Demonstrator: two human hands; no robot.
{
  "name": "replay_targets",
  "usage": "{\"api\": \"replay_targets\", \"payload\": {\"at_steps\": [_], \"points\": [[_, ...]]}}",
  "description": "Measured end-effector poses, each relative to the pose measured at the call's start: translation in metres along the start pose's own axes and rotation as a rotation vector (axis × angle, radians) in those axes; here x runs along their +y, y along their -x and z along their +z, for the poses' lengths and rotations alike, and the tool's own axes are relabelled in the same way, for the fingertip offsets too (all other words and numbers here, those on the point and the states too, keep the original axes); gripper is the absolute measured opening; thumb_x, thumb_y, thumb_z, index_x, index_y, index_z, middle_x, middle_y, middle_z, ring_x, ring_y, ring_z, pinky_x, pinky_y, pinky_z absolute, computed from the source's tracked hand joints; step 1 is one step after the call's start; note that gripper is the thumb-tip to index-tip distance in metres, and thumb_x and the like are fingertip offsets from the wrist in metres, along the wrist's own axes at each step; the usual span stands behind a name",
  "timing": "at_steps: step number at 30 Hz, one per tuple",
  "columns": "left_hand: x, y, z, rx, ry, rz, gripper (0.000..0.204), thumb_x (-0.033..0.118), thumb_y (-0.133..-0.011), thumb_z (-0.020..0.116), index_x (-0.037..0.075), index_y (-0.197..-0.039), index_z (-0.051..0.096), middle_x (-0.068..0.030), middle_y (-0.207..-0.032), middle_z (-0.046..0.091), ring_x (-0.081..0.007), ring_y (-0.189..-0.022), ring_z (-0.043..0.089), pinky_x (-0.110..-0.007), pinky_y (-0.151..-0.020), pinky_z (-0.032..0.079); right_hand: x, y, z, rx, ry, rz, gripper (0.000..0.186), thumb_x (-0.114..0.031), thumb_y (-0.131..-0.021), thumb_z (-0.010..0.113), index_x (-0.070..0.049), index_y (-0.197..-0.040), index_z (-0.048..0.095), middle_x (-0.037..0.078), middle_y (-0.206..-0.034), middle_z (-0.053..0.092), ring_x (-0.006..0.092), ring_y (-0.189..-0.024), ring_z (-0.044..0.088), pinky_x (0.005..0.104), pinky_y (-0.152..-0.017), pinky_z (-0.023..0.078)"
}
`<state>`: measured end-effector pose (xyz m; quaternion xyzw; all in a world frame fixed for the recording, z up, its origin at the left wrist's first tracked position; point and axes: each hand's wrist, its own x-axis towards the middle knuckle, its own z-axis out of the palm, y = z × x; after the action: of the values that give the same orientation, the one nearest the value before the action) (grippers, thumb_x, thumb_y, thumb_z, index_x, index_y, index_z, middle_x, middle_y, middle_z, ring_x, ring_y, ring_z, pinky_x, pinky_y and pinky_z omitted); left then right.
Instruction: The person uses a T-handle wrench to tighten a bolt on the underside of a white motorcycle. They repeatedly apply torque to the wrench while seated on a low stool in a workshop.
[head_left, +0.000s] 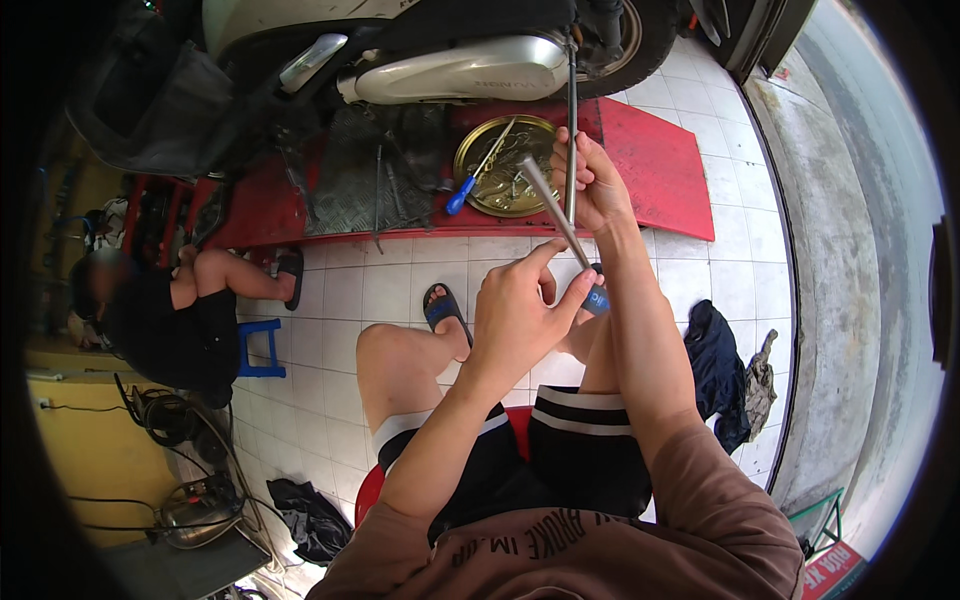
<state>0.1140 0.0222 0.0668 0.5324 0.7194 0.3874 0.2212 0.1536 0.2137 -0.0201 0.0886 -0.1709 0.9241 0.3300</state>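
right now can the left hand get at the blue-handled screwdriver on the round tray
Likely yes: the screwdriver juts uncovered over the edge of the tray, though the left hand seems to be holding a metal bar.

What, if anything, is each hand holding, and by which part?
The right hand holds a long metal bar by its lower part. The left hand is at the lower end of a second metal rod; its grip is unclear.
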Motion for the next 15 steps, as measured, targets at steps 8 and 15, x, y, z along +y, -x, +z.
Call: {"api": "replay_targets", "payload": {"at_steps": [8,15], "points": [[-0.043,-0.036,0.025,-0.132,0.819,-0.016,0.025,0.019,-0.099,0.054,-0.002,-0.103,0.066,-0.0025,-0.064,0.058,-0.0048,-0.05,0.051,-0.02,-0.047,0.04,0.004,-0.001,-0.001,0.086,0.278,0.042,0.023,-0.022,-0.098,0.056,0.001,-0.103,0.057,-0.004,-0.066,0.043,0.0041,-0.055,0.036,0.0185,-0.049,0.03],[-0.059,-0.042,0.026,-0.274,0.998,-0.095,0.031,0.023,-0.1,0.049,-0.003,-0.097,0.065,-0.005,-0.066,0.06,-0.006,-0.052,0.055,-0.02,-0.048,0.042,-0.015,-0.034,0.009,0.504,0.795,-0.102,0.049,-0.019,-0.097,0.055,-0.006,-0.141,0.038,0.002,-0.08,0.057,0.0072,-0.064,0.052,0.0224,-0.059,0.042]]}}
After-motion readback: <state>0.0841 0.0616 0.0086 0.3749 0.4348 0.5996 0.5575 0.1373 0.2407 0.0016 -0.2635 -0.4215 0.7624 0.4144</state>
